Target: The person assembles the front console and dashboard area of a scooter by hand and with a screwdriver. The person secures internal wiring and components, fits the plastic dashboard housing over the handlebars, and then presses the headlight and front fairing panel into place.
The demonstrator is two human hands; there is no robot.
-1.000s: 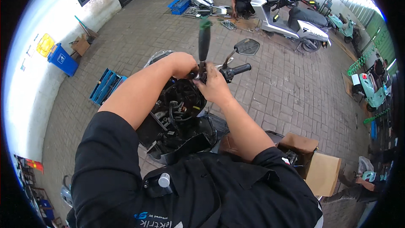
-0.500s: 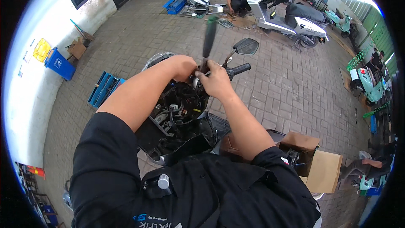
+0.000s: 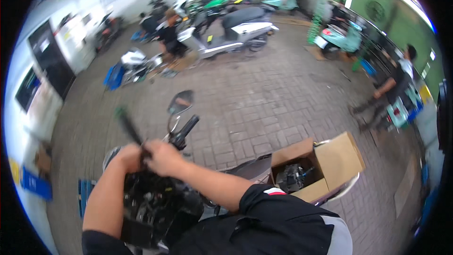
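Note:
I have my left hand (image 3: 130, 159) curled at the stripped scooter front, its fingertips mostly hidden, closed on something I cannot make out. My right hand (image 3: 161, 158) grips the base of a long dark handle (image 3: 130, 127) with a green end, blurred and leaning left. Both hands are close together above exposed black wiring and parts (image 3: 153, 198). Just beyond them are a black handlebar grip (image 3: 189, 125) and a round-cornered mirror (image 3: 181, 102).
An open cardboard box (image 3: 339, 159) holding metal parts (image 3: 295, 177) sits at my right. A silver scooter (image 3: 231, 38), blue toolbox (image 3: 114, 76) and crouching co-worker (image 3: 170, 38) are across the paved floor. Another person (image 3: 395, 82) is by mint scooters (image 3: 398, 113). A blue bin (image 3: 35, 186) stands left.
The view has swung up and right, bringing the far wall and right-hand worker into fuller sight. My hands stay together at the handle, which now leans left.

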